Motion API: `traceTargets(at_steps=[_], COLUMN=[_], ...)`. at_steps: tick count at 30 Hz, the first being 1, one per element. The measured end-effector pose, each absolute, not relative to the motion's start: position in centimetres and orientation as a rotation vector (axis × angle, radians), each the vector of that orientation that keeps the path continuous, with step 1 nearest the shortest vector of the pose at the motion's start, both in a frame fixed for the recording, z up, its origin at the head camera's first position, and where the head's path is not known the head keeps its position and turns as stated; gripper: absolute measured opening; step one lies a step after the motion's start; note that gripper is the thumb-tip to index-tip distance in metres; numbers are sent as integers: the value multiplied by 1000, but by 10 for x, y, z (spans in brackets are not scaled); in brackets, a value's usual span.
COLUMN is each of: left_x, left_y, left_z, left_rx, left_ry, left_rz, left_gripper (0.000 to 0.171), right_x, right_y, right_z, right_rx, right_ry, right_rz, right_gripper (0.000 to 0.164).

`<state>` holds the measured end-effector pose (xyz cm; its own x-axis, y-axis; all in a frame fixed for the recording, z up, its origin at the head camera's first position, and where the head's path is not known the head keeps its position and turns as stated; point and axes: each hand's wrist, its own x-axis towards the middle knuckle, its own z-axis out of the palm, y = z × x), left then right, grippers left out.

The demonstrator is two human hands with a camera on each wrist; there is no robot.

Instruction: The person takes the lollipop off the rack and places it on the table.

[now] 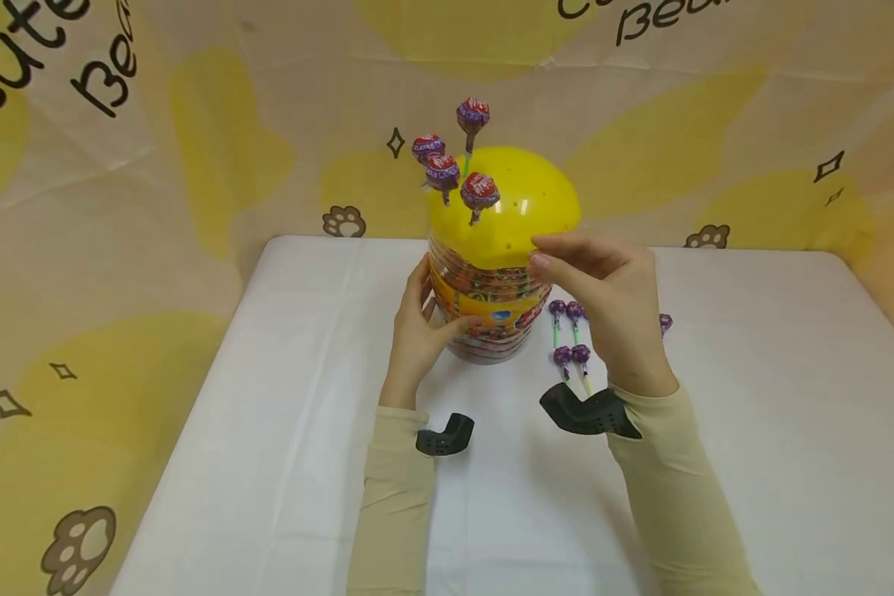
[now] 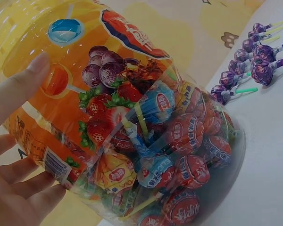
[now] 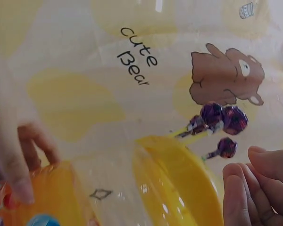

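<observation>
A clear plastic candy jar [image 1: 492, 331] full of wrapped lollipops stands tilted on the table, with a domed yellow lid [image 1: 529, 199]. Several purple-and-red wrapped lollipops [image 1: 480, 192] stick up from the left part of that lid by their sticks. My left hand [image 1: 417, 339] grips the jar's left side, thumb across the orange label [image 2: 61, 94] and fingers around the side. Close to the lid's right edge is my right hand [image 1: 603, 290], thumb and forefinger slightly apart. Nothing shows between them, and in the right wrist view the right fingers [image 3: 236, 188] are loosely bent.
On the white table [image 1: 305, 414], right of the jar, purple lollipops [image 2: 264, 70] lie in rows, partly hidden by the right hand in the head view. A yellow patterned cloth [image 1: 253, 149] hangs behind the table. Each wrist bears a black strap mount [image 1: 447, 434].
</observation>
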<state>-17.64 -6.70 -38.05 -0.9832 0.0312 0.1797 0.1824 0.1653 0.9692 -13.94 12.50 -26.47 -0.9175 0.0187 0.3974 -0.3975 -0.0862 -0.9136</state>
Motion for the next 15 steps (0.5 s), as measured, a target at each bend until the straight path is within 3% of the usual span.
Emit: traceTargets(at_steps=[15], left_x=[-174], left_y=[-68], left_z=[-377], left_rx=[-218], left_ry=[-2304], left_rz=[-1970], left_gripper=[90], right_x=[-156], right_y=[86], right_z=[-254], right_rx=[546], right_ry=[-1957], right_rz=[1647], right_gripper=[18])
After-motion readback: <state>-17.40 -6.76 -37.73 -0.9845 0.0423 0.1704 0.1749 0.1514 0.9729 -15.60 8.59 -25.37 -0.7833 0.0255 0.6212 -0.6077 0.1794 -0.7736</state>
